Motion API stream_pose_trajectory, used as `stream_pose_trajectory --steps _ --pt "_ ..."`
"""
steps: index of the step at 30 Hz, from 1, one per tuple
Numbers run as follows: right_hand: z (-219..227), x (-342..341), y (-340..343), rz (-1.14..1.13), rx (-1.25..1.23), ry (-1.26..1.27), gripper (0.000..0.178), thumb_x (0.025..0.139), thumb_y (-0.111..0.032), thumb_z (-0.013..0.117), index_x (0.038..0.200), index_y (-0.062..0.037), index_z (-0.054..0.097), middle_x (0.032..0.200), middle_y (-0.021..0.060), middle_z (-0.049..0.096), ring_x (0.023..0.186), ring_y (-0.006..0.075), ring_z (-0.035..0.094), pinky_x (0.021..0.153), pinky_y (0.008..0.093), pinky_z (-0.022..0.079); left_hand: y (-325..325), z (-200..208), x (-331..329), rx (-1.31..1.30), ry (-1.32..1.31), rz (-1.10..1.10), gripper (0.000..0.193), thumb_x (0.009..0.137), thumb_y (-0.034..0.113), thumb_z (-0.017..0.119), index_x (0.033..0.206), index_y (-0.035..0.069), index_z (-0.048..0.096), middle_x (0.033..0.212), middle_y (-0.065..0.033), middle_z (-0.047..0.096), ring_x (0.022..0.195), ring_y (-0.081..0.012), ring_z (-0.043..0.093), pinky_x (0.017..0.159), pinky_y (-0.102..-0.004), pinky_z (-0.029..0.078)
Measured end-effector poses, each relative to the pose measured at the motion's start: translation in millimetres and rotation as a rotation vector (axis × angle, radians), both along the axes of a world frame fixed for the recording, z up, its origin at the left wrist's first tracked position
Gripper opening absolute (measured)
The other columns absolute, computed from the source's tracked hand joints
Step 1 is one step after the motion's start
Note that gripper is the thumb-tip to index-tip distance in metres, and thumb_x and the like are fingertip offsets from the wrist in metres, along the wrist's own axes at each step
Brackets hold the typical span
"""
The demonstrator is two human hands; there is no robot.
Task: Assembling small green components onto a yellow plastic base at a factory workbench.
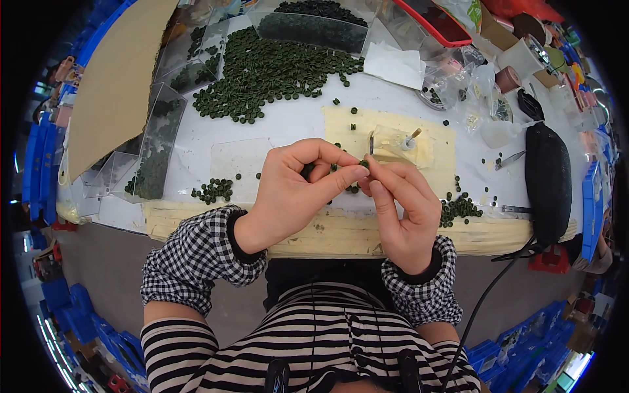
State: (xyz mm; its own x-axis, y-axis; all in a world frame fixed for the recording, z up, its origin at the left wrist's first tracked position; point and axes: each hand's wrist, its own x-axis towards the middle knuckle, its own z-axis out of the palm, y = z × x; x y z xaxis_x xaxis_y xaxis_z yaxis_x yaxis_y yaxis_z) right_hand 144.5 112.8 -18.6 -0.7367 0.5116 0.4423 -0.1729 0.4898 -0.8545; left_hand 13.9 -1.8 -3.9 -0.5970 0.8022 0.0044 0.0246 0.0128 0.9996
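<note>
My left hand (291, 190) and my right hand (407, 209) meet over the near edge of the table, fingertips almost touching. A small dark green round part (363, 164) is pinched between the left thumb and forefinger, and the right thumb and fingertips close on it from the other side. More of these parts show under and behind the left fingers, partly hidden. Just beyond the right hand stands a block wrapped in cream tape (400, 145), with a short wooden peg (414, 135) on top.
A large heap of green parts (282, 75) spreads across the far left, beside clear plastic bins (157, 144) and a cardboard sheet (118, 78). Small piles (213, 190) lie near both hands. To the right are a black pouch (548, 177), plastic bags and a red-cased phone (436, 19).
</note>
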Motion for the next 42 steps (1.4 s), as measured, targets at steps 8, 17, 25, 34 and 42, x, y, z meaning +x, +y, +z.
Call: stream_pose_trajectory --steps 8,17,25,34,42 --pt "0.0 0.3 0.7 -0.011 0.006 0.016 0.029 0.084 0.006 0.062 0.112 0.0019 0.065 0.09 0.0124 0.063 0.075 0.0184 0.062 0.067 0.0252 0.05 1.0 -1.5 -0.4 0.018 0.0 -0.006 0.012 0.084 0.006 0.071 0.094 0.001 0.069 0.058 0.0099 0.042 0.054 0.0006 0.033 0.052 -0.0167 0.029" --pt "2.1 -0.3 -0.5 -0.014 0.08 0.027 0.031 0.084 0.006 0.063 0.114 0.0018 0.064 0.092 0.0117 0.063 0.073 0.0166 0.061 0.062 0.0238 0.05 -0.5 -2.5 -0.7 0.028 0.138 0.0 0.019 0.086 0.005 0.067 0.105 0.002 0.07 0.062 0.006 0.044 0.057 -0.0022 0.034 0.052 -0.0197 0.027" --pt "1.2 0.4 -1.4 -0.019 0.106 0.016 0.033 0.082 0.007 0.063 0.115 0.0019 0.064 0.093 0.0113 0.062 0.075 0.0172 0.061 0.064 0.0241 0.05 -2.5 -2.9 0.8 0.076 0.251 -0.007 0.023 0.086 0.001 0.065 0.108 0.002 0.07 0.061 0.0045 0.041 0.056 -0.0034 0.035 0.052 -0.0208 0.028" --pt "2.5 -0.2 -2.1 -0.025 0.12 0.044 0.035 0.083 0.008 0.062 0.118 0.0023 0.063 0.096 0.0118 0.062 0.078 0.018 0.063 0.067 0.0246 0.051 -3.8 -3.1 3.0 0.104 0.384 -0.036 0.031 0.084 -0.002 0.065 0.115 0.004 0.067 0.061 0.0043 0.041 0.055 -0.0038 0.035 0.051 -0.0207 0.029" --pt "6.1 4.1 1.6 0.054 0.03 0.013 0.034 0.085 0.008 0.059 0.119 0.0029 0.062 0.098 0.0121 0.061 0.082 0.0181 0.065 0.071 0.0247 0.052 -2.4 -6.4 9.2 0.182 0.567 -0.058 0.043 0.082 -0.006 0.063 0.124 0.002 0.06 0.06 0.0006 0.042 0.052 -0.0069 0.037 0.046 -0.0225 0.03"
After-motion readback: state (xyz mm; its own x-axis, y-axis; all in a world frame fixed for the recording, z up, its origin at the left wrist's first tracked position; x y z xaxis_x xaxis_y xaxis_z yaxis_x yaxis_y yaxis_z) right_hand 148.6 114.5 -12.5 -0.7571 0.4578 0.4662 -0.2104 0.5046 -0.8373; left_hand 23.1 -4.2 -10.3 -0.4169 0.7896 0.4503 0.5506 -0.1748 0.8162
